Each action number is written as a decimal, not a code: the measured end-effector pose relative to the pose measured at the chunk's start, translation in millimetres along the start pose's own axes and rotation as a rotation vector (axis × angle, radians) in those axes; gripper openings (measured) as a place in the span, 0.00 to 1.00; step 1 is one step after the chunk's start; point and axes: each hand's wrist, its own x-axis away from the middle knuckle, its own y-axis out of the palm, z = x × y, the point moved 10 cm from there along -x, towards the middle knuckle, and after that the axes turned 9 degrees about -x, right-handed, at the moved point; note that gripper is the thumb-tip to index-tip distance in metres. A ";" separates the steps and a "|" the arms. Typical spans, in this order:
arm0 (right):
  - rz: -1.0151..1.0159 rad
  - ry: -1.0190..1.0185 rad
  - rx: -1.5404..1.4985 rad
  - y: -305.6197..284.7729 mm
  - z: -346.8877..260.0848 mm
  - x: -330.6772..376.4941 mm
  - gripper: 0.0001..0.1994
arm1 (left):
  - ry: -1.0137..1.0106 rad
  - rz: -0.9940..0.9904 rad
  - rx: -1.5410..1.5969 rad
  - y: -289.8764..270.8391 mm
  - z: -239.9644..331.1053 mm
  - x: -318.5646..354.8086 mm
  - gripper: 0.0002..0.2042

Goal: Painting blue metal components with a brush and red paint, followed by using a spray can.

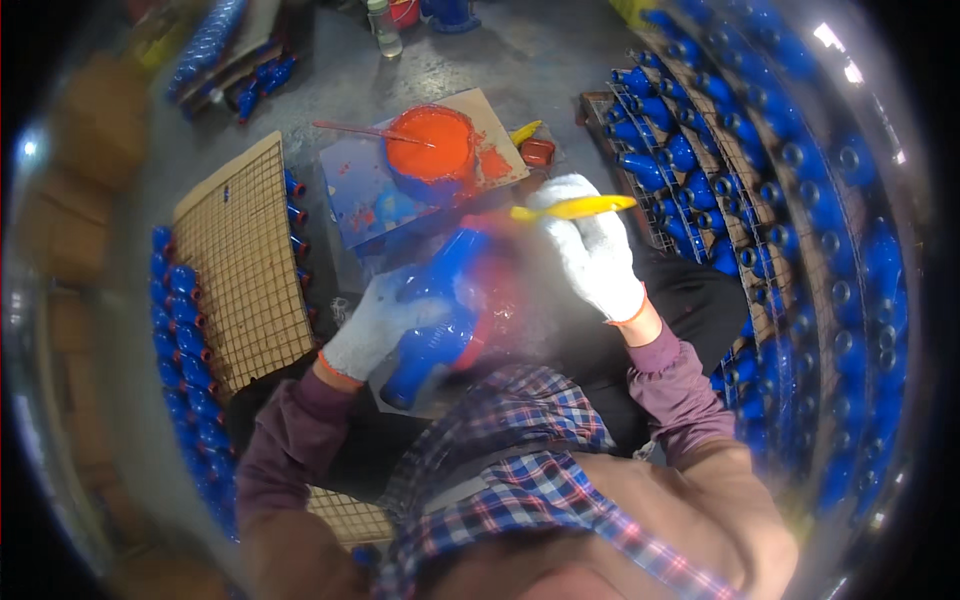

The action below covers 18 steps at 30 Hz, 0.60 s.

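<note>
nearest you is your checked apron (530,480). just past it, over your lap, a blue fitting (436,350) lies tilted, dark end toward you, its red part blurred; the fingers of your gloved left hand (378,325) are clamped on it. to its right, your gloved right hand (592,255) has its fingers closed on a yellow-handled tool (590,206), whose tip is too blurred to tell. beyond, a bucket of orange paint (443,188) stands on a stained sheet (355,190). farther off, a pale bottle (386,32) stands on the floor (500,60).
</note>
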 end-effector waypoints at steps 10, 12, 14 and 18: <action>0.243 0.307 -0.394 -0.6 83.2 47.1 0.13 | 0.097 0.461 0.231 1.4 -93.5 4.8 0.27; 0.257 0.313 -0.425 4.2 88.3 51.4 0.13 | 0.103 0.266 0.855 36.2 -96.1 2.9 0.27; 0.341 0.349 -0.501 1.5 92.9 56.9 0.13 | 0.038 -0.006 1.375 65.8 -84.0 2.4 0.29; 0.387 0.327 -0.491 -17.5 79.0 56.1 0.12 | 0.071 -0.154 1.433 66.8 -63.5 -1.7 0.27</action>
